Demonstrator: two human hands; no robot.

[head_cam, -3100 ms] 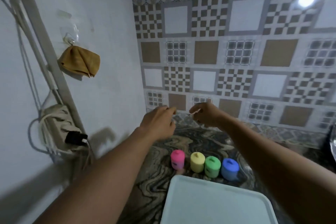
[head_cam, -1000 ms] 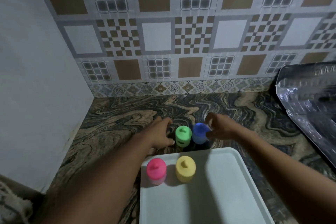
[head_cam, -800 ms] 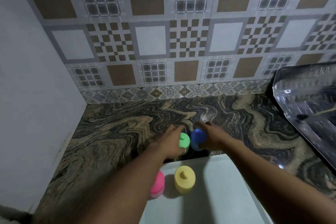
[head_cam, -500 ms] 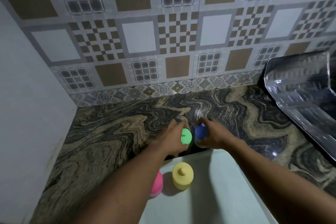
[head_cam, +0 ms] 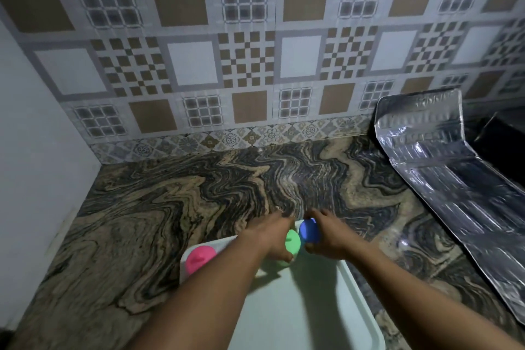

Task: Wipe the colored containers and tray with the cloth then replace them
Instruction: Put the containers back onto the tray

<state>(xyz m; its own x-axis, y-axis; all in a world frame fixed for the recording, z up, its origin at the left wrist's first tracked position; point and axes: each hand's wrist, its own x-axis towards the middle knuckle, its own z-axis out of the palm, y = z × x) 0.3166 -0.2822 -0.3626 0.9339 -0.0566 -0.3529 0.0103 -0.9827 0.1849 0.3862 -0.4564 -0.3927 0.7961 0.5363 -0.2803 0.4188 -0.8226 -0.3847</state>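
Head view: held the green container (head_cam: 292,240) in the left hand (head_cam: 272,239) and the blue container (head_cam: 309,230) in the right hand (head_cam: 329,233), fingers curled round each, side by side at the far rim of the white tray (head_cam: 298,307) on the counter (head_cam: 142,221). Called for lowering both straight down, bases flat, in line with the pink container (head_cam: 200,258), letting go only once seated. Looked roughly upright, long axes vertical, knobbed lids pointing up.
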